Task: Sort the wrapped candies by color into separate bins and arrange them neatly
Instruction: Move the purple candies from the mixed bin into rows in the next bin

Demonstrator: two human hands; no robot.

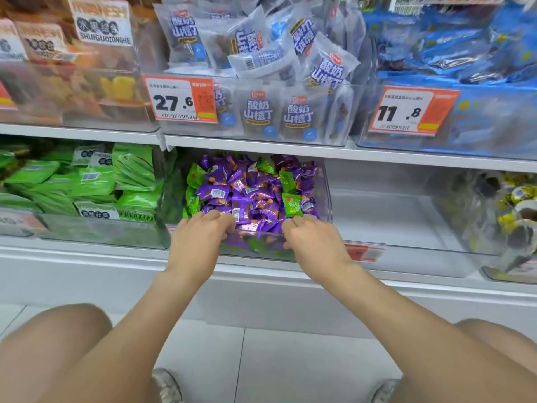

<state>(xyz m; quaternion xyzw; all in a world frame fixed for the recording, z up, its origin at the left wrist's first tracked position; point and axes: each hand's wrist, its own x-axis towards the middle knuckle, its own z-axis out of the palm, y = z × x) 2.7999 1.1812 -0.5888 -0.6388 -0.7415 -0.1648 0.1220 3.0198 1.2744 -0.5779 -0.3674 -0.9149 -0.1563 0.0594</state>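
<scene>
"While the left hand [200,234] and the right hand [308,237] each hook curled fingers over the front rim of the clear bin [327,196], which one is closer to a stray?"

"The right. The nearest green candy [292,205] stands on end at its twelve o'clock, just beyond the knuckles, long axis twelve-to-six. The left hand is well apart from it, though it has green ones of its own at its eleven."

"How many in all?"

"I count six green on top, and more show through the front wall. The purple candies [247,196] are too many to count."
</scene>
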